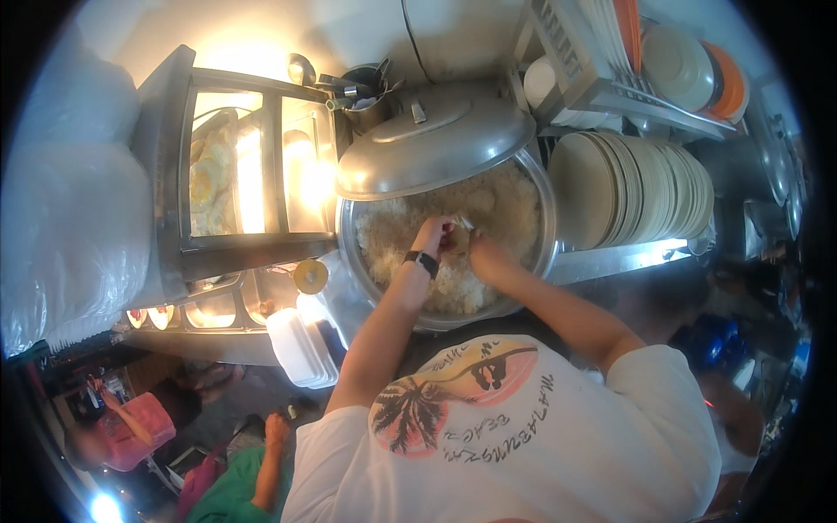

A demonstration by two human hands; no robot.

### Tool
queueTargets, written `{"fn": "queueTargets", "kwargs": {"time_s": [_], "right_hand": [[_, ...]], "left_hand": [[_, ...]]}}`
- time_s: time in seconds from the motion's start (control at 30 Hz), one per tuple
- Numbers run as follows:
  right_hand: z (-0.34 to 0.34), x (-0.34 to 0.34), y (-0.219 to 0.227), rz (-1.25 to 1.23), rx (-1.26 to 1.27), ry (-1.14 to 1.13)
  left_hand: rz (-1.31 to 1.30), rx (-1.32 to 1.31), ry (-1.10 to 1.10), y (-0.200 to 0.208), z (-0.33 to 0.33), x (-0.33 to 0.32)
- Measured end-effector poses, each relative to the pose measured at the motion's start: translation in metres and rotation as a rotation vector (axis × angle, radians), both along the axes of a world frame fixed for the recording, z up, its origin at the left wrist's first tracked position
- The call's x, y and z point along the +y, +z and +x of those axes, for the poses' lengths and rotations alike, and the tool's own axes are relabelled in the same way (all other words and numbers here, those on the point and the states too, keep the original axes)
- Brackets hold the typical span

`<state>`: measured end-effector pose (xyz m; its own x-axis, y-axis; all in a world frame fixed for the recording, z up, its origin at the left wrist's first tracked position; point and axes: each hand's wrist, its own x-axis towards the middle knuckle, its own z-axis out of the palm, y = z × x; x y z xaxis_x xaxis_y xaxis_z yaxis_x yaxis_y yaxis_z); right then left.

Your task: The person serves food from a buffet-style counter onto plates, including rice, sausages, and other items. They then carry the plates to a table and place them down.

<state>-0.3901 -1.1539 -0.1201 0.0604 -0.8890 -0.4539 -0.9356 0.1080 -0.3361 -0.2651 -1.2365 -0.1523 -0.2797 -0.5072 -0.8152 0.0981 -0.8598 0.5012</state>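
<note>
A wide metal pot (548, 218) full of cooked white rice (384, 231) stands right in front of me. Its domed metal lid (436, 148) leans over the far part of the rim. My left hand (434, 235), with a dark watch on the wrist, is closed above the middle of the rice. Close beside it my right hand (485, 254) is closed too. Between the two hands shows a small pale, slightly shiny thing (462, 234), too blurred to name; both hands seem to grip it. My fingertips are partly hidden.
A lit glass food case (187, 240) stands left, with fried eggs inside. White foam boxes (301, 349) sit by the pot's near left. Many stacked plates (602, 187) stand right, below a plate rack (602, 78). Other people, one in a green shirt (240, 488), are lower left.
</note>
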Motion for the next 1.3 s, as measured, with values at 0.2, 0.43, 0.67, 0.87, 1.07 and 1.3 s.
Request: {"fn": "queueTargets", "kwargs": {"time_s": [0.2, 0.43, 0.67, 0.87, 1.07, 1.3], "right_hand": [[-0.033, -0.008, 0.043, -0.104, -0.038, 0.097], [-0.034, 0.009, 0.089, -0.402, -0.532, -0.145], [0.026, 0.03, 0.115, -0.331, -0.443, -0.125], [0.05, 0.051, 0.117, -0.384, -0.434, -0.124], [0.089, 0.047, 0.061, -0.522, -0.796, -0.298], [0.047, 0.01, 0.016, 0.3, -1.196, -0.851]], "left_hand": [[-0.158, 0.247, 0.265, 0.042, 0.049, 0.015], [-0.298, 0.226, 0.387, 0.07, 0.064, 0.035], [-0.464, 0.374, 0.29, 0.084, 0.084, 0.033], [-0.607, 0.207, 0.294, 0.122, 0.09, 0.05], [-0.841, 0.158, 0.163, 0.085, 0.117, 0.056], [-0.488, -0.063, 0.174, 0.087, 0.09, 0.091]]}}
